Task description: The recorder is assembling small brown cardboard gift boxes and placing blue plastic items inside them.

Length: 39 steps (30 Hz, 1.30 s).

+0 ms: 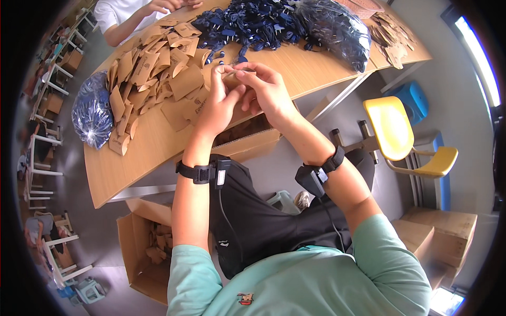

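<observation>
In front of me, over the near edge of the wooden table (142,163), both hands are closed on a small brown kraft paper box (232,80). My left hand (221,102) grips its left side with thumb and fingers. My right hand (266,89) pinches the other side, thumb on top; the fingers cover much of the box. Beyond and left of my hands lies a heap of flat-looking kraft paper boxes (145,68) with curved ends. A tangled pile of dark blue cables (247,26) with plugs sits farther back.
Clear plastic bags of blue cables (337,31) lie at the back right, with another bag (92,110) at the left edge. Below the table stand open cartons (142,253). A yellow chair (390,126) is at right. Across the table a person's hand (163,5) shows.
</observation>
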### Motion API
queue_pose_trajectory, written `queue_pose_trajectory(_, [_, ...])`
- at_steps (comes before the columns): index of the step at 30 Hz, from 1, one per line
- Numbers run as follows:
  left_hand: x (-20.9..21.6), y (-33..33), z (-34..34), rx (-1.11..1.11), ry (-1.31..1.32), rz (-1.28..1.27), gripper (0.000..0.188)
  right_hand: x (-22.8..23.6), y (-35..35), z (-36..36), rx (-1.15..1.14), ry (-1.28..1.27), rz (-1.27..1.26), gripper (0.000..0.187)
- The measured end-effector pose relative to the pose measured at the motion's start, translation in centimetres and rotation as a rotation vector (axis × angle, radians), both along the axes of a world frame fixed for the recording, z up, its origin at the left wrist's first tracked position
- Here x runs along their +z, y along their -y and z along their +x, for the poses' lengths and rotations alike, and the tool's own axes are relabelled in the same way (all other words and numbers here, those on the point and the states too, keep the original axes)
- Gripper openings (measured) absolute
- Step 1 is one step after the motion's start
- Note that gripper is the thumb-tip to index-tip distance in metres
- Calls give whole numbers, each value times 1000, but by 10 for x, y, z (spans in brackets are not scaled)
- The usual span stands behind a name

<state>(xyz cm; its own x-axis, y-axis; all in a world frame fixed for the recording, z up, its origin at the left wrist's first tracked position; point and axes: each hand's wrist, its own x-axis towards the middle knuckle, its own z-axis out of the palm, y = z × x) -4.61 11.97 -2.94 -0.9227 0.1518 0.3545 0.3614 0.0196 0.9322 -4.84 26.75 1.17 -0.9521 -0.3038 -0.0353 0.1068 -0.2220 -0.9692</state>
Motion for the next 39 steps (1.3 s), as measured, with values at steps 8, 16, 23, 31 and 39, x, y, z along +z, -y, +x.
queue_pose_trajectory(8, [3, -1, 5, -27, 78, 107, 32, -1, 12, 4, -48, 26, -134, 26])
queue_pose_trajectory(16, [14, -15, 17, 106, 246, 198, 53, -14, 16, 10, -52, -32, -245, 28])
queue_pose_trajectory(23, [13, -28, 15, 229, 188, 258, 48, -22, 24, 7, -108, -119, -216, 29])
queue_pose_trajectory(31, [-7, -28, 3, 302, 150, 283, 48, -33, 28, -2, -156, -200, -155, 28])
queue_pose_trajectory(39, [8, -30, 6, 319, 239, 286, 49, -24, 26, 2, -198, -147, -136, 31])
